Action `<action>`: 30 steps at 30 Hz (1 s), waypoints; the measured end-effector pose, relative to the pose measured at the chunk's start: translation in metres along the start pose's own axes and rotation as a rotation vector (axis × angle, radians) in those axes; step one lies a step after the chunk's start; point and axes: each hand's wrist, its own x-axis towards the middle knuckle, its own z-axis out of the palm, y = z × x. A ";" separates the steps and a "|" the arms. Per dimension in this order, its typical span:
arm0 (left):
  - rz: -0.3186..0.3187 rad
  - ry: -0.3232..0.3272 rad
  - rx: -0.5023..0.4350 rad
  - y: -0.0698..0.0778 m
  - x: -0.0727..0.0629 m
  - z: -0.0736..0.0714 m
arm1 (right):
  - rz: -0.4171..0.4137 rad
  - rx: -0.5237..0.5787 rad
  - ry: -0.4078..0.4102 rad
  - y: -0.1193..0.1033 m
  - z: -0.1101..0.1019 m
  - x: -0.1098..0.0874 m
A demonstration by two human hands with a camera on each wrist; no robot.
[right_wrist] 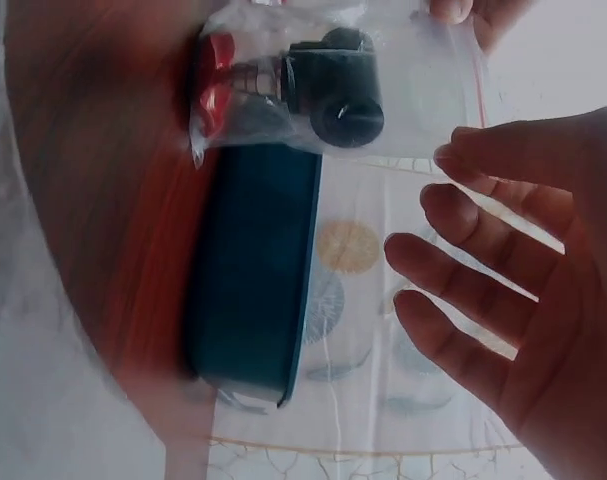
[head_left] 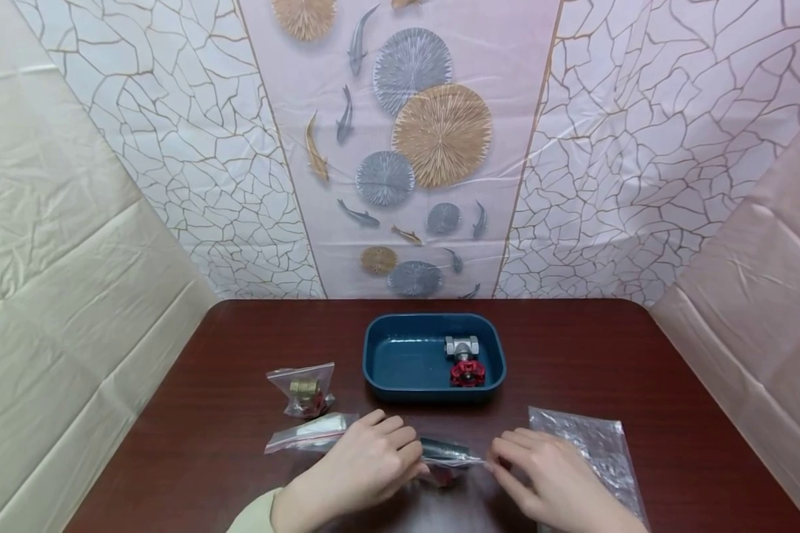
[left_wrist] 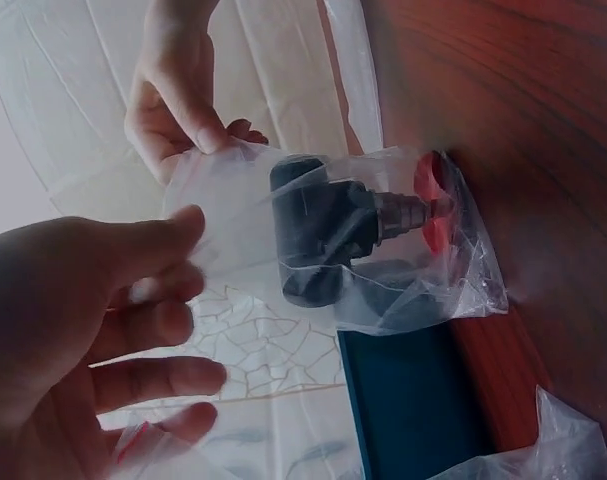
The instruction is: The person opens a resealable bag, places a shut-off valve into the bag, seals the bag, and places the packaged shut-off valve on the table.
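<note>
A clear zip bag stands on the table between both hands, with a black valve inside. The valve's red handwheel points down at the bag's bottom. My left hand pinches one end of the bag's top edge between thumb and forefinger. At the other end my right hand pinches the same edge with thumb and forefinger, its other fingers spread apart in the right wrist view. In the head view the left hand covers part of the bag.
Behind the hands stands a blue tray holding a silver valve with a red handwheel. To the left are a bagged brass valve and another zip bag. A flat clear bag lies at right.
</note>
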 end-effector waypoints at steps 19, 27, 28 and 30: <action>-0.087 -0.192 0.053 0.001 0.014 0.014 | 0.186 0.115 -0.197 -0.005 0.018 0.030; -0.224 -0.330 0.047 0.000 0.024 0.013 | 0.147 0.185 -0.262 0.001 0.026 0.050; -0.239 -0.337 0.047 -0.001 0.024 0.013 | 0.146 0.186 -0.264 0.002 0.027 0.052; -0.261 -0.350 0.049 -0.002 0.026 0.014 | 0.144 0.187 -0.266 0.004 0.028 0.056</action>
